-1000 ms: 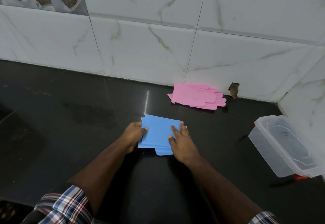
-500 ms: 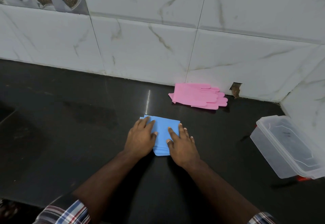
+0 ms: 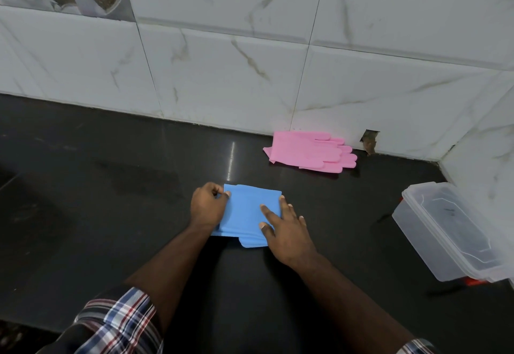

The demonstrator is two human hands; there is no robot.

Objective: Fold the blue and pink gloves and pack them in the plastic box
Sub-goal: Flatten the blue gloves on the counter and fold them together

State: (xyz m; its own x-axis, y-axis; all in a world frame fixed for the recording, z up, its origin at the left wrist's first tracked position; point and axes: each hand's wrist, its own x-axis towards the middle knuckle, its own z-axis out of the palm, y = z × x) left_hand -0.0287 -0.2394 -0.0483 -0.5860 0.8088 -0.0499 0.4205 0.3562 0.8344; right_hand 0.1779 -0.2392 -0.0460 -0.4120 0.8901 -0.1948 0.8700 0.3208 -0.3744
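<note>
The folded blue gloves [image 3: 246, 211] lie as a squarish stack on the black counter, in the middle of the view. My left hand [image 3: 208, 204] pinches their left edge between thumb and fingers. My right hand [image 3: 283, 228] lies flat with spread fingers on their right side, pressing them down. The pink gloves [image 3: 308, 150] lie flat and unfolded against the back wall, fingers pointing right. The clear plastic box [image 3: 445, 231] stands at the right with its lid on, apart from both hands.
The black counter [image 3: 111, 200] runs left and forward of the gloves. White marble tiles [image 3: 222, 75] close the back and the right corner. A small hole [image 3: 369, 140] shows in the wall beside the pink gloves. Something red [image 3: 476, 281] pokes out under the box.
My left hand slid off the top of the blue gloves to their left edge and now pinches it. My right hand stays pressed on the right side.
</note>
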